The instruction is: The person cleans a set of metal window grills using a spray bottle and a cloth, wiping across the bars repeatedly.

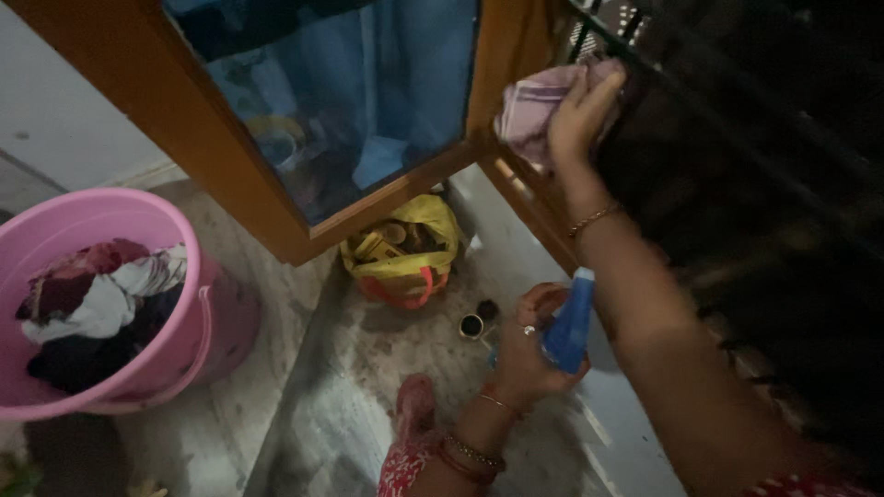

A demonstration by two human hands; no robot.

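Up at the window frame (516, 198), my right hand (578, 115) presses a bunched pink cloth (529, 115) against the dark grille (737, 156); my left hand (525, 354) grips the blue spray bottle (569, 324) below. Best to wipe firmly, keeping the cloth flat.

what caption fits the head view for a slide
Right hand presses a pink cloth to a wooden window frame; left hand holds a blue bottle.
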